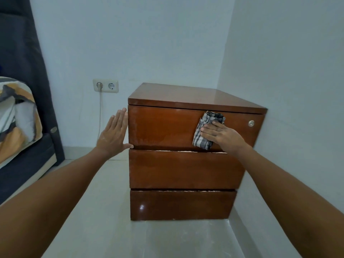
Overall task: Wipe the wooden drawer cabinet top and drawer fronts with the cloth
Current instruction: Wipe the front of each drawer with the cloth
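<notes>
A brown wooden drawer cabinet (184, 170) with three drawer fronts stands on the floor against the right wall. Its glossy top (193, 97) is bare. My right hand (221, 135) presses a grey checked cloth (206, 127) flat against the right half of the top drawer front (162, 125). A round silver lock (251, 123) sits on that front, to the right of the cloth. My left hand (114, 135) lies flat with fingers straight against the cabinet's left side, thumb at the lower front corner of the top drawer.
A double wall socket (105, 86) with a white cable plugged in is on the back wall left of the cabinet. A bed with a dark base (24, 164) and patterned bedding (16, 116) stands at the left. Pale floor tiles (111, 229) lie in front.
</notes>
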